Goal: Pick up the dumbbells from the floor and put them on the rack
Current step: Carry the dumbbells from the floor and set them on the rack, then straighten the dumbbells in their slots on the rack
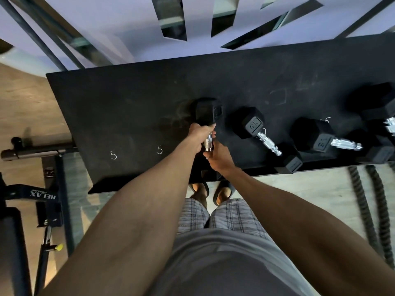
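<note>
Now, black hex rubber dumbbell (208,111), chrome handle, midway along flat black rack shelf (128,103).
Left hand (199,134) and right hand (219,157) both grip its handle, probably sharing weight for controlled set-down.

Two-handed hold: left hand (197,134) and right hand (218,156) grip the dumbbell (208,111) by its chrome handle on the black rack (128,99) (chalked 5s (114,155) at eight o'clock); neighbour dumbbell (253,124) at three o'clock.
</note>
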